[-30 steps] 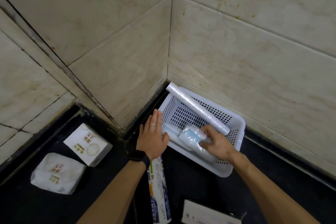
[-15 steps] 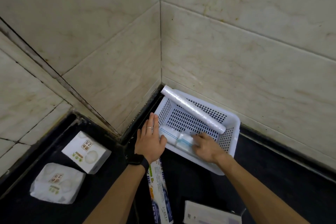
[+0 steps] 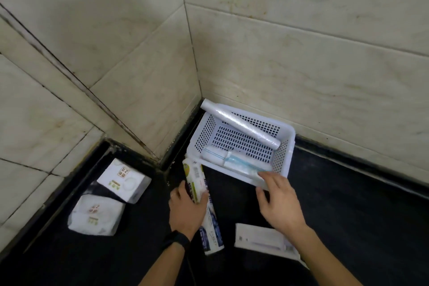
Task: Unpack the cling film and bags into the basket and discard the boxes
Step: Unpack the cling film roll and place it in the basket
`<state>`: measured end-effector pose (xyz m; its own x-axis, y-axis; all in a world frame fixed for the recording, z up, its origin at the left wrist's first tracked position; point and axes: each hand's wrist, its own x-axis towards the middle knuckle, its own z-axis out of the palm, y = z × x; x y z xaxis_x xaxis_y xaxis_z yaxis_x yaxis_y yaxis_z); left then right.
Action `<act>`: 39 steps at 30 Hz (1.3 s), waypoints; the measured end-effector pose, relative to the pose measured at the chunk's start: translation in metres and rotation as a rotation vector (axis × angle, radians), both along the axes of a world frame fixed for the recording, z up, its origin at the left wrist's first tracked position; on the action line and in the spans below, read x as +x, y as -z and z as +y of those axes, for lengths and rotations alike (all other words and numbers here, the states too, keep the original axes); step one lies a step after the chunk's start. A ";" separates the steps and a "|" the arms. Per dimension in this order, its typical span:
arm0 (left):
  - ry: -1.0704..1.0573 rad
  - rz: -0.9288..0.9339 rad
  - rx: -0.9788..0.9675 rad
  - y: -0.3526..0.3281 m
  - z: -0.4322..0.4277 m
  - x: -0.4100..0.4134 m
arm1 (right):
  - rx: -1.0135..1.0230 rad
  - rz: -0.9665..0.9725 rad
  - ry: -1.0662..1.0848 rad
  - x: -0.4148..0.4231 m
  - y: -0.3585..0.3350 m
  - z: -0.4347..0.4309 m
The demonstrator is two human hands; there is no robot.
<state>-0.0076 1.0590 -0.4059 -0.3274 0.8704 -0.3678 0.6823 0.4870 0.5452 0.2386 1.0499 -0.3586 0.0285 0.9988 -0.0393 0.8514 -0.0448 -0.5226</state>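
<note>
Your L hand (image 3: 185, 212) is wrapped round the long printed box (image 3: 196, 176), thumb on its left side, fingers on its right; box lies along the dark counter (image 3: 348, 216), far end just beside the basket's near-left corner; can't tell if it's lifted. Your R hand (image 3: 279, 203) is slack, fingers spread, holding nothing, fingertips at the near rim of the white basket (image 3: 290, 146); hands apart. Basket sits in the wall corner; cling film roll (image 3: 241, 126) lies diag. inside, far end propped on the back-left rim; two bag rolls (image 3: 214, 154) w/ blue bands lie along the near wall. Flat white box (image 3: 260, 237) on counter by your R wrist; two white packs (image 3: 123, 179) well left.
</note>
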 end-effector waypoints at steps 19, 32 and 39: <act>0.132 0.020 -0.155 -0.038 -0.109 -0.038 | -0.176 0.164 -0.052 0.000 -0.024 -0.039; 0.687 0.296 0.105 -0.064 -0.115 -0.014 | -0.328 1.100 0.292 -0.004 -0.052 -0.083; 0.843 0.387 0.185 -0.069 -0.106 -0.015 | -0.256 0.977 0.323 0.016 -0.061 -0.094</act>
<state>-0.0221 0.9533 -0.3366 0.3659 0.9095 -0.1974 0.9197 -0.3208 0.2265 0.2546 0.9555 -0.2974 0.1330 0.9082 -0.3969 -0.0050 -0.3998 -0.9166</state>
